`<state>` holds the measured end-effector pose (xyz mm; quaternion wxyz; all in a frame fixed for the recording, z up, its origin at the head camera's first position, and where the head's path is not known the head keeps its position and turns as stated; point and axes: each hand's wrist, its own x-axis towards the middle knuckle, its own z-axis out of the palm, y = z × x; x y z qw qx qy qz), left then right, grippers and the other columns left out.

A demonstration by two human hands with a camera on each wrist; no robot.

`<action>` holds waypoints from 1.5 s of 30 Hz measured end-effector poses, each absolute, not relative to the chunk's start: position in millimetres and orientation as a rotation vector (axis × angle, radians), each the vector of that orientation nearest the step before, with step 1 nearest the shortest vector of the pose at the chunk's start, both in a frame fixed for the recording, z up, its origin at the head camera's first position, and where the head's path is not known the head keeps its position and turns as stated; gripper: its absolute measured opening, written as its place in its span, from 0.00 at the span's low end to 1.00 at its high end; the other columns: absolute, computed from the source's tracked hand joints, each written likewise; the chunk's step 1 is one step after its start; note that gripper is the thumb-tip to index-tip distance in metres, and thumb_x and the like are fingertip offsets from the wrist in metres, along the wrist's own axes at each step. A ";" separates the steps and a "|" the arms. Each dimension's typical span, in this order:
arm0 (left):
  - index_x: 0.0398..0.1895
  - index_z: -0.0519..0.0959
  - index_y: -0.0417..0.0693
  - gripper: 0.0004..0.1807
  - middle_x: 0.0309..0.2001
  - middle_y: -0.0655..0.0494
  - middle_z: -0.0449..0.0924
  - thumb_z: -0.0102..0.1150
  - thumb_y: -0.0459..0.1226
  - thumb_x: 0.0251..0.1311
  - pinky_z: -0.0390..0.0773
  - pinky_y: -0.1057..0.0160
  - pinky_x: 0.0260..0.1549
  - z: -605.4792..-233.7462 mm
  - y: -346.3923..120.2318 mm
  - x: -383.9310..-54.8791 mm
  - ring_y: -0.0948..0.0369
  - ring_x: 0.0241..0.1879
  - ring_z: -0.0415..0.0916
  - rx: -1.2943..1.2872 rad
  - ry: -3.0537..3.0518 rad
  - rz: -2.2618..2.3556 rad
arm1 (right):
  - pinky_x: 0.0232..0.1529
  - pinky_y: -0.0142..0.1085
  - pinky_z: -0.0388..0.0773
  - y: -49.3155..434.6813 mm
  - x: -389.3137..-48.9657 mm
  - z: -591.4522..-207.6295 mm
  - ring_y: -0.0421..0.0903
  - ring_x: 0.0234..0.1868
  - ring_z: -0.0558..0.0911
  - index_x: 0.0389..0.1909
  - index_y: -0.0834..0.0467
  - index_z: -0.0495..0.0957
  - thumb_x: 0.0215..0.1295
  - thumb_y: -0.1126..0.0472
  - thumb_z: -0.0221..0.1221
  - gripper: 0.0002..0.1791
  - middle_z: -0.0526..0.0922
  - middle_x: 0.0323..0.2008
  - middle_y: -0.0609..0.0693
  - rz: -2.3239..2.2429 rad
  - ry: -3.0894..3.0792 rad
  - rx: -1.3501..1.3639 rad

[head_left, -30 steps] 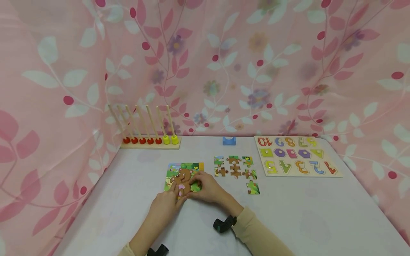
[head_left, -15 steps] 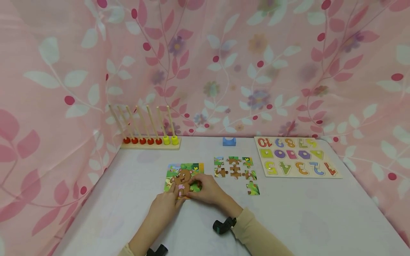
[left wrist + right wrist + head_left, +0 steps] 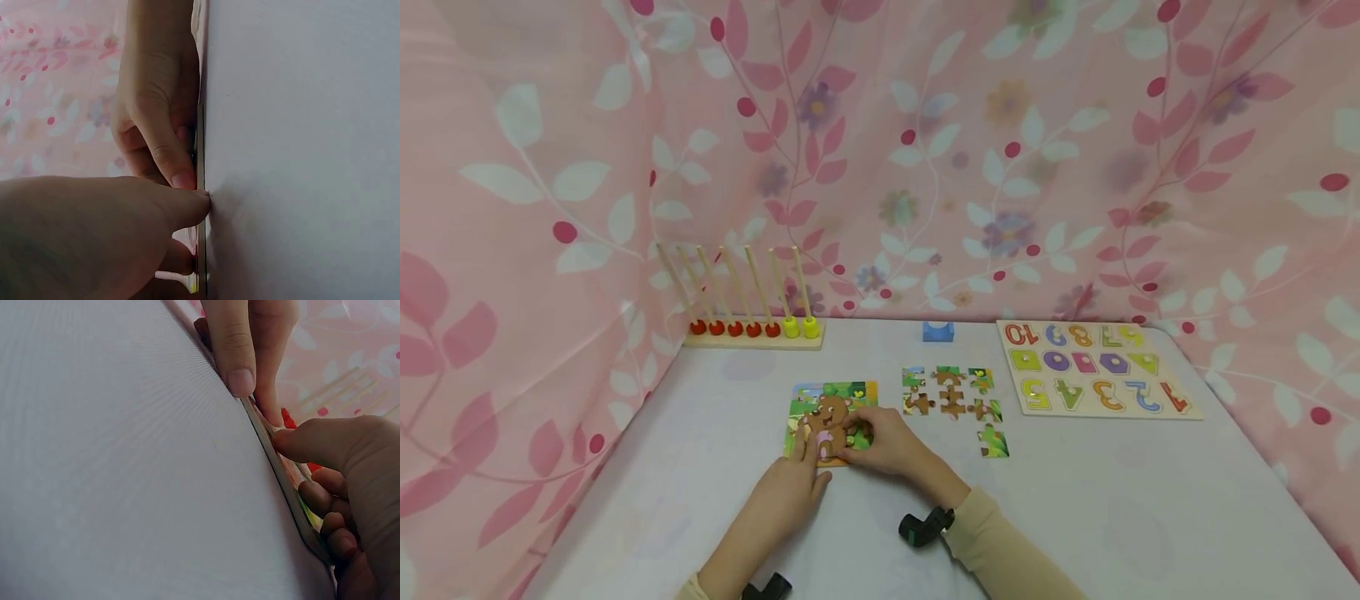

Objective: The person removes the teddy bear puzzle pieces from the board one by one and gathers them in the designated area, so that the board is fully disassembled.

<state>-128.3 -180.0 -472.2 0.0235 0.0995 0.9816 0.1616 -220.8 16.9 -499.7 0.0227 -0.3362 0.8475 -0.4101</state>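
Observation:
The bear puzzle board (image 3: 829, 389) lies on the white table in the head view, showing a brown bear on green. My left hand (image 3: 787, 493) rests extended fingers on the board's lower left, its thumb near the front edge. At the lower right of the picture, my right hand (image 3: 887, 442) curls thumb and fingers around a puzzle piece, mostly hidden under them. Both hands meet close over the thin board (image 3: 200, 144) in the left wrist view. From the right wrist, the right thumb (image 3: 312, 440) sits low over the board's surface, with the left thumb (image 3: 240, 378) at its edge.
Several loose puzzle pieces (image 3: 952, 404) lie right of the board, one piece (image 3: 993, 442) nearer me. A number board (image 3: 1097, 412) is at the back right. A blue block (image 3: 937, 332) and a bead rack with upright pegs (image 3: 752, 342) stand along the back, before a flowered curtain.
My left hand has shifted slightly, its thumb drawing back from the board's front edge toward me. The right hand stays almost still at the board's lower right.

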 end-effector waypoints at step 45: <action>0.72 0.66 0.20 0.40 0.75 0.20 0.59 0.62 0.47 0.74 0.85 0.45 0.30 -458.8 -175.3 -122.8 0.39 0.35 0.87 0.168 2.983 0.438 | 0.28 0.28 0.69 37.9 -230.0 -469.2 0.34 0.24 0.70 0.52 0.58 0.90 0.62 0.57 0.75 0.18 0.83 0.27 0.43 -1.180 2.529 -1.134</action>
